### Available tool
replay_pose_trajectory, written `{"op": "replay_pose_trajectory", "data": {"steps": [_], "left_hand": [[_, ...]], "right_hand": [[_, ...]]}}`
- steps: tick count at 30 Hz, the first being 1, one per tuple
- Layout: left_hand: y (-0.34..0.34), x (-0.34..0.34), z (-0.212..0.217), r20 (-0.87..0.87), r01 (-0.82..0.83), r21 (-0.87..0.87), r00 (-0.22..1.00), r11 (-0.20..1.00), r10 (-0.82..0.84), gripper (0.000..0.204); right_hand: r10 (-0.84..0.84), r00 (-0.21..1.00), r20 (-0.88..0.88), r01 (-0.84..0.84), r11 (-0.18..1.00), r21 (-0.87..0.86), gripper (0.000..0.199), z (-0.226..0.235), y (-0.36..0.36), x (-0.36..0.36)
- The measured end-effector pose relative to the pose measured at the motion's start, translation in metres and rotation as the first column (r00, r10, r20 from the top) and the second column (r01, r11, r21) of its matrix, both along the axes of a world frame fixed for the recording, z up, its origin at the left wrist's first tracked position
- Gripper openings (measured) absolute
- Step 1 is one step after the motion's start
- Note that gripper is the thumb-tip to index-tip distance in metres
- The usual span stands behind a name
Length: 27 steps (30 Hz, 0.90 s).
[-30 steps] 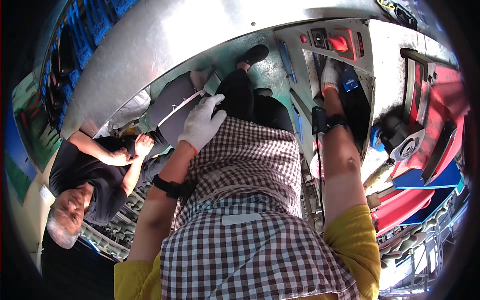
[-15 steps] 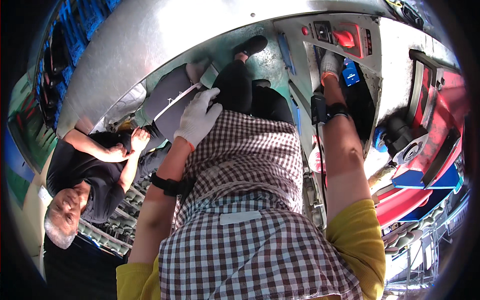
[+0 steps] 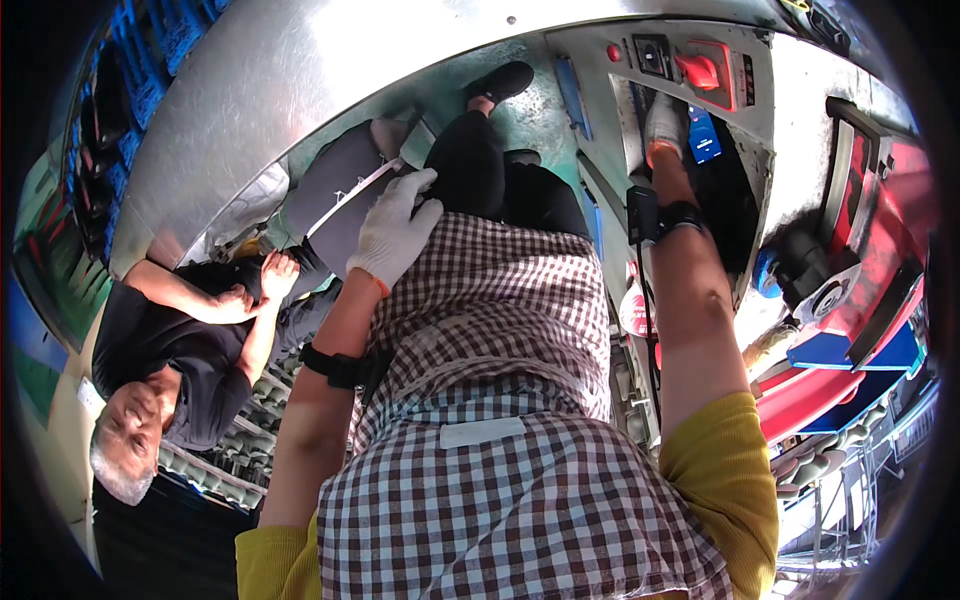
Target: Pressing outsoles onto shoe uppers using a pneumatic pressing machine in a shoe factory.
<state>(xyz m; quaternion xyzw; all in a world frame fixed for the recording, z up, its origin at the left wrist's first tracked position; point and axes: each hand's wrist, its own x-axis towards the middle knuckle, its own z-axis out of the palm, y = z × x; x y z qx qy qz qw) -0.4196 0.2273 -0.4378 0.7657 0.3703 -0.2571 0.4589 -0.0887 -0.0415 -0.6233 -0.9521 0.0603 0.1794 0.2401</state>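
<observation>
My left hand [image 3: 395,232], in a white knit glove with an orange cuff edge, rests by my thigh at the hem of the checked apron [image 3: 470,500]. Its fingers are loosely stretched, thumb apart, with nothing visible in them. My right hand [image 3: 666,124], gloved alike, reaches into a dark opening in a grey machine housing [image 3: 590,60]. Beside it in that opening is a smartphone [image 3: 704,136] with a lit blue screen. The right fingertips are hard to make out, so a grip on anything cannot be told. Both wrists wear black strapped devices.
Above the opening sit a red rotary switch [image 3: 698,70] and a red button [image 3: 613,52]. A curved metal sheet [image 3: 250,110] spans the far side. Another person [image 3: 190,340] in black is at the left, hands together. Red machinery [image 3: 880,240] stands at the right.
The view has shifted very slightly. Both my hands stay in practically the same places, the right one still in the opening beside the smartphone.
</observation>
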Motion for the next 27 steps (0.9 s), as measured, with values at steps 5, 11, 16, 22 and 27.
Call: {"op": "replay_pose_trajectory", "data": {"steps": [5, 11, 16, 22, 27], "left_hand": [[0.001, -0.002, -0.002, 0.009, 0.013, 0.0, 1.0, 1.0, -0.013, 0.048], [0.004, -0.004, -0.003, 0.005, -0.011, -0.036, 1.0, 0.999, 0.011, 0.049], [0.008, -0.006, -0.003, -0.022, -0.005, -0.027, 1.0, 1.0, 0.004, 0.049], [0.012, -0.006, -0.007, 0.014, -0.023, -0.037, 1.0, 0.999, 0.024, 0.049], [0.011, -0.01, -0.005, -0.067, -0.054, -0.051, 0.996, 0.997, 0.051, 0.049]], "right_hand": [[-0.014, 1.0, 0.012, 0.014, 1.0, 0.006, 0.073, -0.011, -0.006, 0.001], [-0.04, 0.999, 0.007, 0.04, 0.998, 0.044, 0.076, -0.007, -0.004, -0.002], [-0.162, 0.984, 0.074, 0.16, 0.986, 0.037, 0.073, -0.004, -0.002, -0.01], [-0.142, 0.89, -0.434, -0.238, 0.667, -0.706, 0.038, -0.046, -0.056, 0.013], [-0.123, 0.894, -0.431, -0.242, 0.677, -0.695, 0.039, -0.066, -0.052, 0.023]]}}
